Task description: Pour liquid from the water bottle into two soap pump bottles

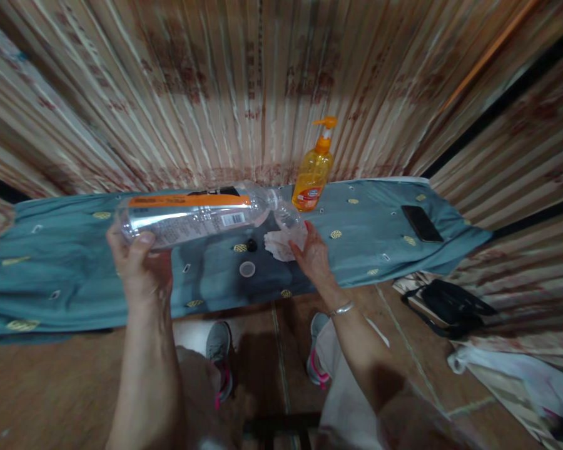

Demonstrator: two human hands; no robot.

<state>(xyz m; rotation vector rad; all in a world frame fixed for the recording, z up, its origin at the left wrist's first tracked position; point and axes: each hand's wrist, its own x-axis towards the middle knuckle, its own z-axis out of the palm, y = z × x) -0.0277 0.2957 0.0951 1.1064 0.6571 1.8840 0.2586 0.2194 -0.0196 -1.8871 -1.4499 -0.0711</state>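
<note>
My left hand (143,262) is wrapped round the base of a large clear plastic bottle (192,215) with an orange and silver label. The bottle lies almost level above the cloth, its neck pointing right. At its mouth, a small clear plastic cup (288,220) is gripped in my right hand (312,253). Whether any liquid is passing between them I cannot tell. Under the cup lies a crumpled white tissue (279,245). A small black cap (252,245) and a round clear lid (247,269) rest on the cloth below the bottle.
A pump bottle (313,178) of orange liquid stands at the back by the curtain (206,94). A dark phone (422,224) lies on the right of the green cloth-covered table (370,212). On the floor at right is a black bag (450,306).
</note>
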